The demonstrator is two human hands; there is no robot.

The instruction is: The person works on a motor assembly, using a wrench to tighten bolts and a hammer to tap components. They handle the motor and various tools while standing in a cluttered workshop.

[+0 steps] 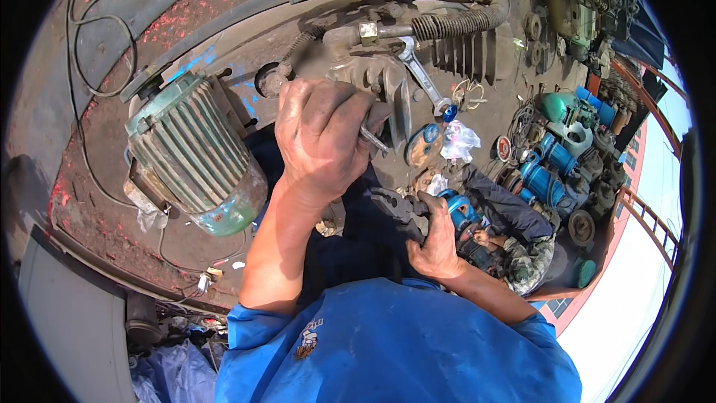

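My left hand (322,138) is raised in the middle of the view, grimy, its fingers closed around a thin metal rod or tool (375,140) that pokes out to the right. Just beyond it lies a grey finned metal casting (384,82). Lower right, my right hand (436,242) grips the blue handles of a pair of pliers (406,209), whose dark jaws point left. A silver spanner (419,75) lies on the casting past my left hand.
A green ribbed electric motor (194,153) sits at left on the red-stained ground. A coiled hose (455,24) runs along the top. Blue and green pumps and motor parts (556,172) crowd the right side, beside crumpled clear plastic (459,140).
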